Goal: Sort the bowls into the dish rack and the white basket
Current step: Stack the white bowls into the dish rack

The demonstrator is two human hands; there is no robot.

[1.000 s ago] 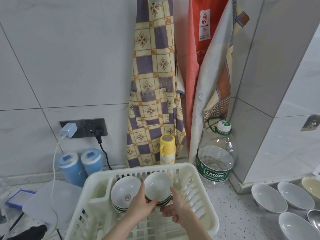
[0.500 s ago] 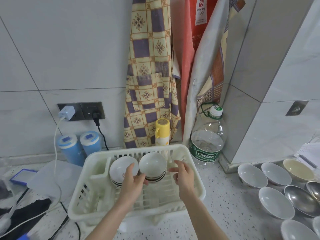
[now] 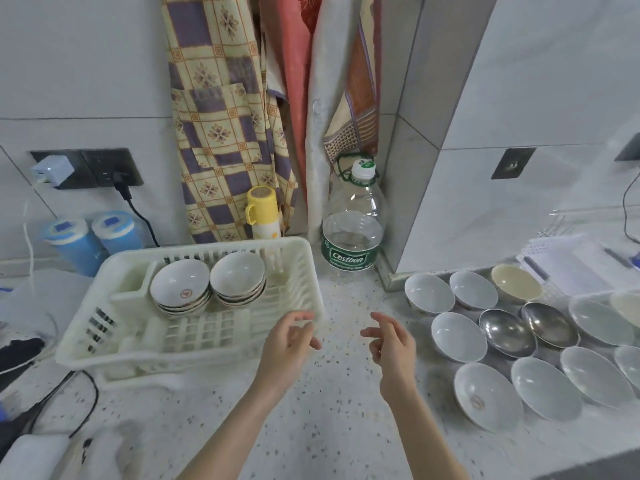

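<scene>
Both hands are out of the white basket (image 3: 298, 271) now. A second ago they were setting a bowl onto the right stack (image 3: 238, 280); that stack now sits free beside the left stack (image 3: 180, 289), both at the far end of the basket.

Left hand (image 3: 289, 344) hovers over the basket's near right corner, fingers loosely curled, holding nothing. Right hand (image 3: 391, 342) hangs over the bare counter (image 3: 329, 410), fingers relaxed and slightly apart, also empty.

The view has swung right. The unsorted bowls (image 3: 485, 396) lie spread on the counter to the right, well apart from the basket: mostly white, two steel bowls (image 3: 530, 330) among them, one cream bowl (image 3: 516, 284) farther back.

Judgement: one placement finished; hands are heading for the next bowl. Much left to sort. No dish rack clearly identifiable.
</scene>
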